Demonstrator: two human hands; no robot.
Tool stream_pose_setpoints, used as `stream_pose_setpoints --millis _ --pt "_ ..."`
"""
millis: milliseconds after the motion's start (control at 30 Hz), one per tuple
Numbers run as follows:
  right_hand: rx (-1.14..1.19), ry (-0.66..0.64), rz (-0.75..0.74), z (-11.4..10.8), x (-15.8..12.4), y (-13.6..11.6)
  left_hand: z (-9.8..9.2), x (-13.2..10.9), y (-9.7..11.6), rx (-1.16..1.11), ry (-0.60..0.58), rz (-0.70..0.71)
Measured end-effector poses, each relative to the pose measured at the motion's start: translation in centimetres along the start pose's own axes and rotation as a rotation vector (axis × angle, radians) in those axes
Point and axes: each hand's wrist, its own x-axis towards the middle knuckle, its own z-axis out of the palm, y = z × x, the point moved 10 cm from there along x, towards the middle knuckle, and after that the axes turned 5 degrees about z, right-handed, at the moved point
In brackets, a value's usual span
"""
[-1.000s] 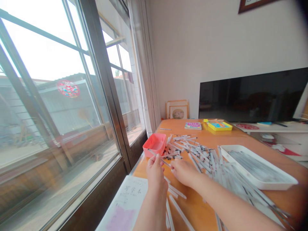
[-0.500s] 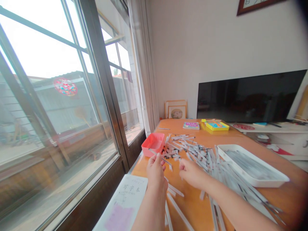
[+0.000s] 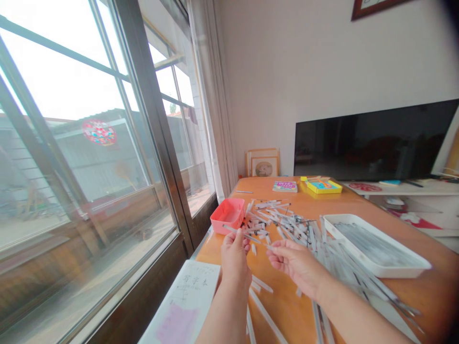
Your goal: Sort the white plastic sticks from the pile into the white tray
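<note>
My left hand (image 3: 234, 248) is closed in a pinch round a slim pen (image 3: 253, 237), which points right, toward my other hand. The fingers of my right hand (image 3: 287, 258) are pinched together at a thin pale piece (image 3: 268, 246) just off the pen's tip; its exact kind is too small to tell. Beyond both hands lies a loose heap of white pen parts (image 3: 283, 217) with dark tips. Close behind my left hand stands a pink plastic basket (image 3: 228, 215).
To the right, a white tray (image 3: 401, 272) holds many thin clear tubes, with more long tubes (image 3: 353, 272) beside it. A booklet (image 3: 190, 296) lies at the left edge. A yellow box (image 3: 324, 188) and a colourful pack (image 3: 285, 186) sit on the far table (image 3: 247, 184).
My right hand has turned, showing more of its fingers, and now has a pale piece at its fingertips. My left hand has shifted slightly right, still gripping the pen.
</note>
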Motion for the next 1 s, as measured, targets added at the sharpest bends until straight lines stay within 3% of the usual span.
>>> stream_pose_setpoints --millis 300,633,1000 --pt "0.008 -0.018 0.006 0.9 -0.5 -0.2 0.6 -0.2 -0.6 0.009 -0.046 0.005" --pt "0.003 -0.023 -0.009 0.8 -0.3 0.0 0.4 0.0 -0.4 0.018 -0.037 0.021" --pt "-0.012 -0.018 -0.033 0.9 0.2 0.2 1.5 -1.1 -1.0 0.020 -0.087 -0.024"
